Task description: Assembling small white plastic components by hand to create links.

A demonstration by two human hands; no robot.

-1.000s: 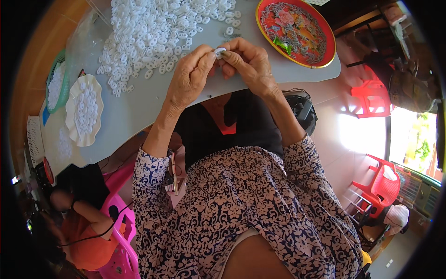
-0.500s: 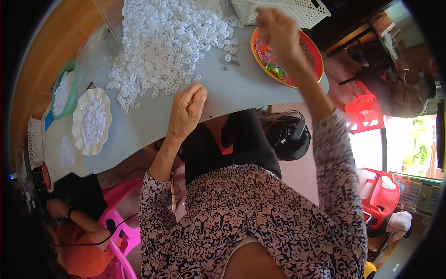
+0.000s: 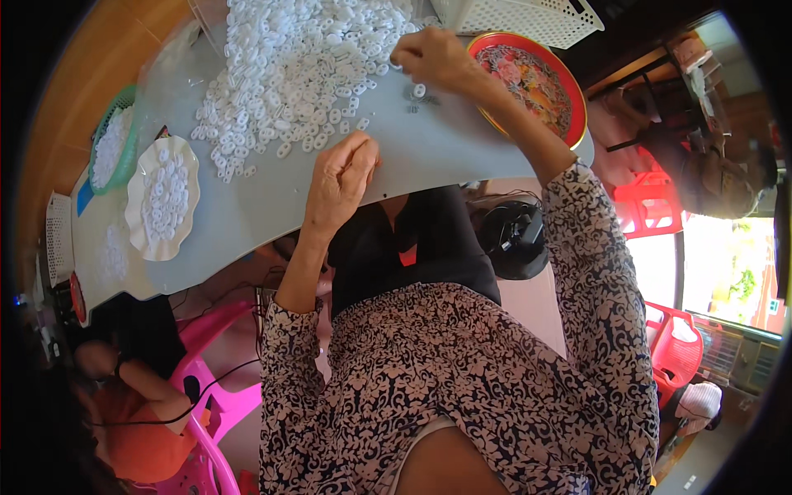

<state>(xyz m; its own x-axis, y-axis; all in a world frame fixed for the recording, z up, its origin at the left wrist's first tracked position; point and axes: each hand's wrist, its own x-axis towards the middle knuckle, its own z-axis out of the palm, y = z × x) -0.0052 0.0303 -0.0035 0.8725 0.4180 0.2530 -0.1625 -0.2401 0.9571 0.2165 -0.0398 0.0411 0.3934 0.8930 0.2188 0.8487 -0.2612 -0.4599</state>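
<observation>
My left hand (image 3: 342, 177) is closed in a fist over the table's near edge. Whatever it may hold is hidden. Above the right side of a big heap of small white oval plastic pieces with holes (image 3: 289, 82), my right hand (image 3: 437, 59) bends its fingers together, thumb side toward the heap. I cannot make out anything between them. Below that hand lie one loose white piece (image 3: 419, 90) and a few small grey metal bits (image 3: 412, 109). My right forearm crosses the rim of a round red tray (image 3: 575, 87), flower-patterned inside, with many small grey metal pieces.
A cream wavy-edged dish (image 3: 140, 239) and a green basket (image 3: 124, 169), both with white pieces, stand at the left. Behind the tray is a white perforated basket (image 3: 528, 25). A person in orange (image 3: 157, 445) sits lower left by a pink chair (image 3: 219, 404).
My right hand has moved left from over the red tray to the right edge of the white heap. My left hand stays closed, nearly in place.
</observation>
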